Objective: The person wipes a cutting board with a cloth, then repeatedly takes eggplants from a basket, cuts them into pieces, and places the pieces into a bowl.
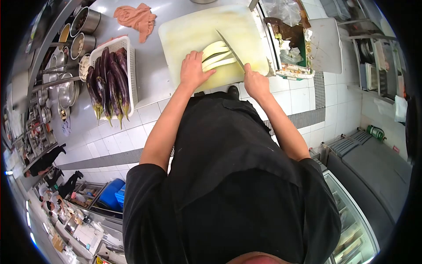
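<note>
Head view: pale strips (pixel 221 56) against left fingers (pixel 193 57)

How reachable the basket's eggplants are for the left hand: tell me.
Probably yes: the left hand is on pale strips, but the eggplants sit uncovered to its left; nothing seems in the way.

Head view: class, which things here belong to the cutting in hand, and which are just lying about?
Belonging to the job:
knife, in the right hand
pale strips, touched by the left hand
board, under the strips
eggplants in the basket, probably

Lying about, it seems:
orange cloth
pots
extinguisher
</note>
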Action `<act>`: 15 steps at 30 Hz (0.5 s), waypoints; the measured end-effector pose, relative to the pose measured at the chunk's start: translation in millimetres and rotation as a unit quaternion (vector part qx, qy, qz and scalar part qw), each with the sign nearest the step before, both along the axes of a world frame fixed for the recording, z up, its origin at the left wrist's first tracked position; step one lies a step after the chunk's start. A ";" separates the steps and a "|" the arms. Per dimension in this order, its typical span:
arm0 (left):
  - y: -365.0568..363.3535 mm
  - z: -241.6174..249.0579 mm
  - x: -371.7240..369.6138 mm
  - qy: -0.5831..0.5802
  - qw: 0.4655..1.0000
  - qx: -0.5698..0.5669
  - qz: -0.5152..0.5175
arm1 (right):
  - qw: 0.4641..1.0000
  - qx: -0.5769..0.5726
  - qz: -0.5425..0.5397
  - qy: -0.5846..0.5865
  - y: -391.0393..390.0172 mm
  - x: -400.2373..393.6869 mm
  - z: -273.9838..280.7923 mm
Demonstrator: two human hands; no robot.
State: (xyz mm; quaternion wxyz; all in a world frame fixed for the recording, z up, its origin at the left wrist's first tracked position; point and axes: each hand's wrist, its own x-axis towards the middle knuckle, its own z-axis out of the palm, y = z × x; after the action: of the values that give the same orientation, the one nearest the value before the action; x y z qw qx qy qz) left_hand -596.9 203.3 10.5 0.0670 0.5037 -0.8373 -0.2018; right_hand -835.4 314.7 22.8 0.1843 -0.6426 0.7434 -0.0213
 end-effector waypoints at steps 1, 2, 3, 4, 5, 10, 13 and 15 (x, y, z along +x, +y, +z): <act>3.7 1.5 1.3 0.001 1.000 0.001 0.001 | 1.000 0.001 0.001 0.001 1.9 -1.6 4.1; 7.3 3.5 3.7 0.038 0.999 -0.015 -0.006 | 1.000 -0.008 0.006 0.004 5.7 -3.3 9.0; 8.2 5.4 5.0 0.075 0.997 -0.032 -0.012 | 1.000 -0.018 0.012 0.007 8.9 -3.3 17.4; 7.8 5.9 5.2 0.075 0.997 -0.032 -0.013 | 1.000 -0.018 0.011 0.008 13.9 -0.3 27.6; 7.5 6.1 4.3 0.073 0.997 -0.026 -0.015 | 0.999 0.017 0.033 0.018 21.2 5.1 38.9; 0.2 5.9 -5.4 0.031 0.999 0.019 -0.021 | 0.993 0.066 0.098 0.029 42.9 23.0 53.6; 6.8 -0.2 -3.7 0.039 0.999 0.006 -0.016 | 0.994 0.049 0.103 0.000 29.5 33.1 5.3; 3.7 2.4 -0.7 0.061 0.998 -0.012 -0.026 | 0.994 0.018 0.110 -0.012 6.1 34.3 -6.5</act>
State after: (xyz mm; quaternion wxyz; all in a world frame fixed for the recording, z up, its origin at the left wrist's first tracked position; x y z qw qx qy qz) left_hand -597.6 207.0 12.9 0.1191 0.4677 -0.8468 -0.2238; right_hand -801.1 320.7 16.3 0.2060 -0.7165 0.6665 0.0051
